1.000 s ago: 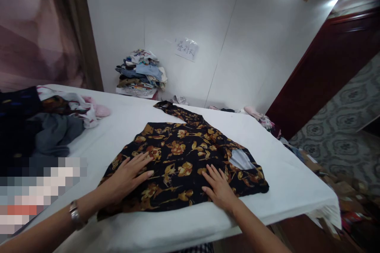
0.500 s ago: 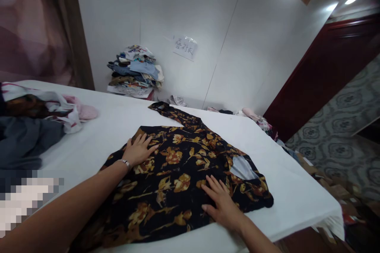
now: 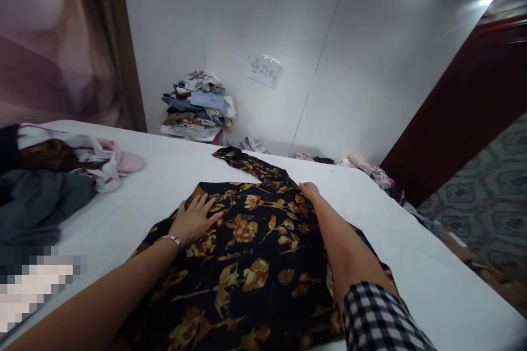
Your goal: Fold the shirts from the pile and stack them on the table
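Grey clothes [image 3: 45,197]: heaped on the counter [image 3: 156,167], at left.
Left hand [image 3: 191,222]: open, palm down on the shirt [image 3: 242,279], as half a second ago.
Shirt: spread mid-counter, sleeve [image 3: 267,171] stretched away.
Right hand [image 3: 309,192]: has moved up to the sleeve's base; cannot tell if it grips; work seems to turn from body to sleeve.

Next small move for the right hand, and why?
I'd probably draw the extended sleeve over the floral garment: the right hand is at the edge near the sleeve's base, the sleeve sticks out beyond the body, and the left hand lies flat on the cloth.
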`<act>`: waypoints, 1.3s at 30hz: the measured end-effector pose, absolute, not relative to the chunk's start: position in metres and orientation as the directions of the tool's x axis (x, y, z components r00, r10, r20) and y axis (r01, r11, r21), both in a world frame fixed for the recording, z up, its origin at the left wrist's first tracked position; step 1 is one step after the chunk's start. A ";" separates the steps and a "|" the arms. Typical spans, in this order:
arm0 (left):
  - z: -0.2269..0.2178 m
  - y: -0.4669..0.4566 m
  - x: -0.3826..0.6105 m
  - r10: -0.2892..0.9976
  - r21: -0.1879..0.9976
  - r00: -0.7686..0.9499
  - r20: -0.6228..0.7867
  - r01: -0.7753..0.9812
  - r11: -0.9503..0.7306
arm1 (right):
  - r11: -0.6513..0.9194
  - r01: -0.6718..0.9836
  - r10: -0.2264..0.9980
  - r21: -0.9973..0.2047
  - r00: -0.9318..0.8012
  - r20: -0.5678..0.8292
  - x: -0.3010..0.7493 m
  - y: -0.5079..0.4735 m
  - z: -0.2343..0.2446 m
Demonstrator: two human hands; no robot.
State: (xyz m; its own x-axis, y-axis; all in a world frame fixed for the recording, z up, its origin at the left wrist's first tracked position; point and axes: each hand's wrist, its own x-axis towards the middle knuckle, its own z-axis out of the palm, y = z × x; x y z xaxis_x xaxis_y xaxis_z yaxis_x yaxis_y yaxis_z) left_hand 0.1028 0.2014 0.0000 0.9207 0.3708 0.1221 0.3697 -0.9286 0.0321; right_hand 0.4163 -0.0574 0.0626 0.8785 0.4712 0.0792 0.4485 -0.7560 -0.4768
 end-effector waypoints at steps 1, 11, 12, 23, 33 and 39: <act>0.000 0.201 0.102 0.380 0.029 0.916 0.126 0.379 -0.925 | -0.767 0.436 0.462 -0.471 0.884 0.066 0.422 -0.055 0.057; -0.004 0.199 0.101 0.364 0.031 0.917 0.162 0.363 -0.931 | -0.716 0.590 0.582 -0.372 0.799 0.147 0.425 -0.011 0.055; -0.003 0.198 0.101 0.371 0.036 0.913 0.166 0.371 -0.928 | -0.694 0.622 0.606 -0.363 0.777 0.173 0.415 -0.008 0.058; 0.000 0.193 0.106 0.449 0.122 0.875 0.184 0.433 -0.893 | -0.225 0.910 0.965 -0.348 0.258 0.053 0.306 -0.031 0.064; 0.000 0.189 0.108 0.491 0.200 0.852 0.181 0.457 -0.867 | -0.630 0.619 0.696 -0.470 0.718 0.013 0.339 0.108 0.065; -0.002 0.187 0.106 0.493 0.215 0.847 0.200 0.453 -0.865 | -0.566 0.553 0.662 -0.611 0.747 0.063 0.324 0.164 0.049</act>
State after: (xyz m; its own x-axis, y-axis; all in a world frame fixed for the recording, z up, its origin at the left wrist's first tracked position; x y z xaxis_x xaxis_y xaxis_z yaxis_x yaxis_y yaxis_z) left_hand 0.1057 0.1867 -0.0019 0.8470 0.4927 0.1996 0.4527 -0.8654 0.2149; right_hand 0.3236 0.1637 0.0485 0.7468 0.6620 0.0626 0.5533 -0.5664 -0.6109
